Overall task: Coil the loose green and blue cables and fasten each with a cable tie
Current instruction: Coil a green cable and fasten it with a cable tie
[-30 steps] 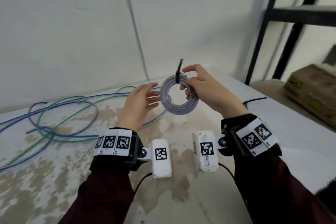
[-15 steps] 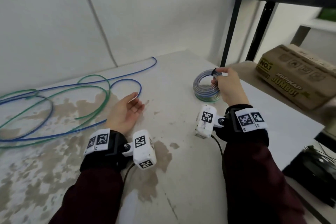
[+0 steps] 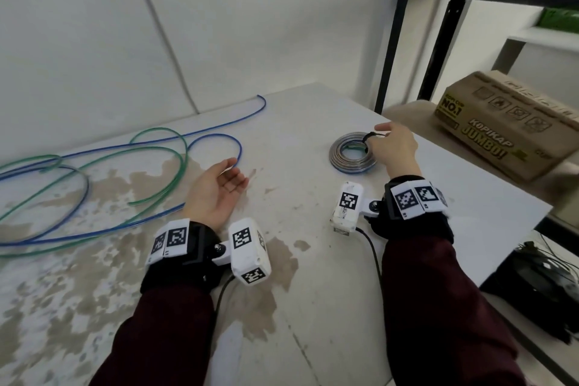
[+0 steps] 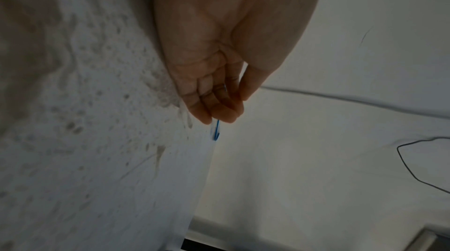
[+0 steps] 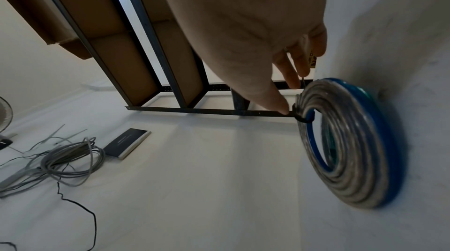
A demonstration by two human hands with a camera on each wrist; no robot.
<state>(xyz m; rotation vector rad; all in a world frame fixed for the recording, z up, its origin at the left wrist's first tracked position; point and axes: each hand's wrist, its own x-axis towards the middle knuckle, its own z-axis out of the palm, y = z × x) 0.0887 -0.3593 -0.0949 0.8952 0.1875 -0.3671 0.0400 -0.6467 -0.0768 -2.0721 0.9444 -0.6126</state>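
Note:
A tied coil (image 3: 352,153) of silvery, blue and green cable lies flat on the table's right side, bound by a black cable tie (image 3: 369,136). My right hand (image 3: 391,147) hovers at its far edge with straight fingers, the thumb tip (image 5: 283,110) touching the tie (image 5: 300,117) on the coil (image 5: 353,149). My left hand (image 3: 219,188) rests palm up on the table with relaxed fingers, holding nothing. Loose green cable (image 3: 156,150) and blue cable (image 3: 216,135) sprawl in loops to its left. A blue cable end (image 4: 216,130) shows past my left fingertips (image 4: 219,114).
The white table (image 3: 313,260) is stained brown and ends just right of the coil. A cardboard box (image 3: 507,122) sits on a lower shelf beside a black rack post (image 3: 394,28). Dark gear (image 3: 548,279) lies below right. A grey cable bundle (image 5: 70,161) lies on the floor.
My right hand carried the tied coil to the right and lowered it flat onto the table. My left hand let go of it and sank palm up onto the table.

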